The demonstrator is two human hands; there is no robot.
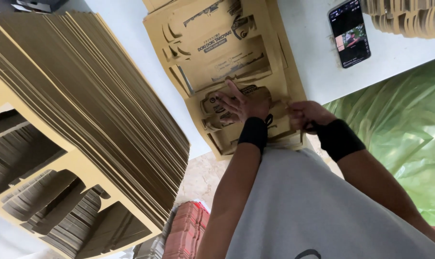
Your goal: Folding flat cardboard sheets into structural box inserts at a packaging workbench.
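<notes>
A brown die-cut cardboard sheet (227, 52) with printed panels lies on the white table (313, 52), its near end reaching the table's edge. My left hand (241, 103) presses flat on the sheet's near part, fingers spread. My right hand (306, 115) pinches the sheet's near right edge with closed fingers. Both wrists wear black wristbands. My grey shirt covers the sheet's nearest corner.
A tall stack of die-cut cardboard waste frames (78, 124) fills the left. A smartphone (349, 32) with a lit screen lies on the table at the upper right, beside another cardboard stack (409, 17). Green plastic sheeting (404, 129) hangs at the right. Red crates (186, 230) sit below.
</notes>
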